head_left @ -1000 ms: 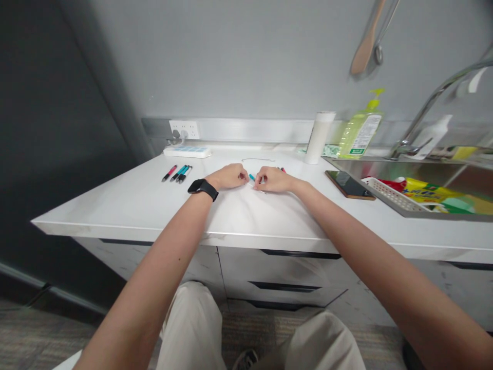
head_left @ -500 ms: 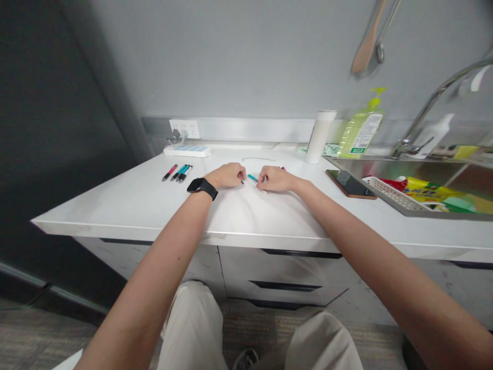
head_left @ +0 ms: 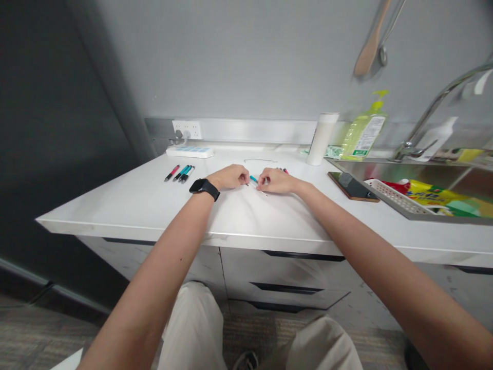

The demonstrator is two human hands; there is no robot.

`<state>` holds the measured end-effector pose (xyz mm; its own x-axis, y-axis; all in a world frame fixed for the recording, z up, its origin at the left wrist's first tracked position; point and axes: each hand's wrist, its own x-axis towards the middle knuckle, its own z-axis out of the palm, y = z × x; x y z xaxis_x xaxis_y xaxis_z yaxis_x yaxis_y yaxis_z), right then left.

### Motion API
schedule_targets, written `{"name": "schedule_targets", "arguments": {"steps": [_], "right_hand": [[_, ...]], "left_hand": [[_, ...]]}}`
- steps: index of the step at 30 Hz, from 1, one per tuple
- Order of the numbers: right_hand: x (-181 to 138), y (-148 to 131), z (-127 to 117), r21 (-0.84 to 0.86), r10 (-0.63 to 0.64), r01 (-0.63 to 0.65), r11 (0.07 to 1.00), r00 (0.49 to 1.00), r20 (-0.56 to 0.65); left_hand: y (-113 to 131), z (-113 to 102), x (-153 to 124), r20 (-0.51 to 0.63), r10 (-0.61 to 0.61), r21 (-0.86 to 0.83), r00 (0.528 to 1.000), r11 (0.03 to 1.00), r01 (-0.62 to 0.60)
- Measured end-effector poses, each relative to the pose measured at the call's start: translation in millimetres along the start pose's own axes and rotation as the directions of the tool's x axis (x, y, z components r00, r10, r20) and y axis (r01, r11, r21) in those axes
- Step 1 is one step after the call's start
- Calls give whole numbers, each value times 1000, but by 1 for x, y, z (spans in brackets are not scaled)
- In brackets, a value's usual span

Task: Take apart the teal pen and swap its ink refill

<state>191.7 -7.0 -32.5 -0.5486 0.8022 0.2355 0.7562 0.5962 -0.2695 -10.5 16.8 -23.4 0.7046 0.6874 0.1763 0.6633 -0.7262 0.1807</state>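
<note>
My left hand [head_left: 235,176], with a black watch [head_left: 204,188] on its wrist, is closed in a pinch just above the counter. A small dark tip shows below its fingers. Close by on the right, my right hand [head_left: 276,181] also pinches, and a thin piece pokes out under its fingertips, too small to name. Between the two hands lies a teal pen part [head_left: 253,179] with a pale end. Red pen parts [head_left: 284,170] show partly behind my right hand. Off to the left, several pens [head_left: 185,173] with dark grips, pink, teal and white, lie side by side.
A power strip [head_left: 189,152] sits at the back left. A white canister [head_left: 322,139], a green soap bottle [head_left: 364,131] and a phone [head_left: 352,186] stand or lie at right, beside the sink [head_left: 408,213]. A thin wire-like piece [head_left: 260,160] lies behind my hands.
My left hand's fingertips have come slightly closer to my right hand. The whole view has shifted a little; the pens and the other things stay put.
</note>
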Motion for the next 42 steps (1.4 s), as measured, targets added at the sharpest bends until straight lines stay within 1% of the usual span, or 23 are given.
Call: {"name": "schedule_targets", "arguments": {"steps": [2, 3, 4, 5, 7, 9, 11, 14, 17, 22, 26, 28, 31, 34, 38, 40, 42], "right_hand": [[0, 0, 0, 9, 2, -2, 1000, 1000, -18], [0, 0, 1, 13, 6, -6, 1000, 999, -32], [1, 0, 1, 17, 10, -9, 1000, 999, -46], [1, 0, 1, 21, 12, -11, 1000, 998, -58], [0, -1, 1, 29, 12, -10, 1000, 997, -73], [0, -2, 1, 36, 2, 1, 999, 996, -85], [0, -5, 2, 34, -11, 14, 999, 995, -100], [1, -9, 5, -16, -24, 23, 1000, 991, -131], [3, -15, 10, -83, -26, 13, 996, 988, -152], [6, -24, 16, -137, 17, -44, 990, 982, -188], [7, -28, 18, -152, -14, -12, 988, 985, -171], [7, -27, 18, -154, -18, -7, 988, 986, -164], [7, -25, 19, -150, -23, -2, 989, 986, -167], [7, -21, 21, -150, -39, 12, 989, 983, -182], [7, -20, 22, -146, -50, 22, 989, 981, -188], [7, -20, 20, -138, -46, 21, 990, 982, -186], [7, -19, 16, -119, -34, 9, 993, 977, -209]], "left_hand": [[0, 1, 1, -28, 18, 31, 999, 999, -17], [0, 2, 2, -58, 4, 60, 998, 998, -1], [-1, 2, 2, -98, -32, 93, 995, 995, 41], [-2, 2, 2, -145, -91, 125, 985, 986, 109], [-3, 1, 1, -210, -237, 168, 949, 947, 273], [-3, -1, -1, -195, -351, 193, 916, 902, 387], [-1, -4, -3, -132, -401, 226, 906, 878, 422], [4, -8, -6, -63, -405, 263, 912, 875, 406], [9, -9, -7, -49, -377, 256, 925, 890, 376], [12, -8, -5, -72, -314, 206, 947, 924, 322], [6, -3, -1, -78, -223, 192, 972, 953, 234], [0, 0, 1, -102, -167, 182, 981, 966, 183], [-7, 4, 3, -148, -115, 138, 982, 981, 136], [-10, 4, 3, -168, -87, 111, 982, 988, 107], [-8, 3, 1, -195, -73, 92, 978, 991, 92], [-6, 1, 1, -215, -69, 73, 974, 994, 86], [-5, 1, 1, -227, -64, 55, 972, 995, 78]]}}
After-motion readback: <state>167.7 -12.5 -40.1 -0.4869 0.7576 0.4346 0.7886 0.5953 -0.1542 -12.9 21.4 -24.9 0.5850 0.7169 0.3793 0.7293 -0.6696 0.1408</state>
